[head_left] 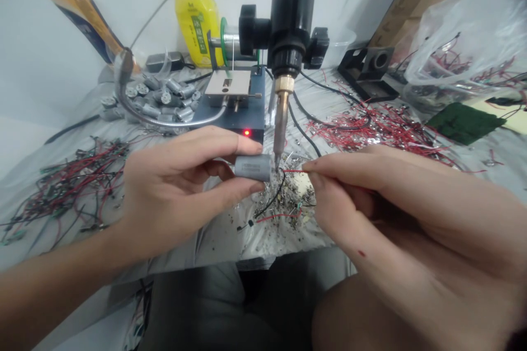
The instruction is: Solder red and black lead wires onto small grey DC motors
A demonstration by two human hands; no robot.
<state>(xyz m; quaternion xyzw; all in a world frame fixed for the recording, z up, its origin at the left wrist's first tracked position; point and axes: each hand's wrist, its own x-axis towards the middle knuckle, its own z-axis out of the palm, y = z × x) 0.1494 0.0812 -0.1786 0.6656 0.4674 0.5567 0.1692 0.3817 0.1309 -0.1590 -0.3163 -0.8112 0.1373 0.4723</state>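
Observation:
Between the thumb and fingers of my left hand (177, 175) lies a small grey cylindrical motor (252, 167), held sideways with its end facing right. My right hand (382, 203) pinches a thin red wire (293, 171) whose tip reaches the motor's right end. The soldering iron (281, 120), fixed in a black clamp (292, 22), points straight down with its tip at that same end. Whether tip, wire and motor touch is too small to tell. A black wire (274, 197) hangs from the motor's end toward a small board with a red wire.
Behind stands a solder feeder (234, 104) with a red light and a solder spool (241, 41). Grey motors (160, 98) are heaped left of it. Tangled wires (78, 186) lie left, red wires (370, 126) right. Solder scraps (292, 203) litter the sheet below; bottles (197, 22) stand behind.

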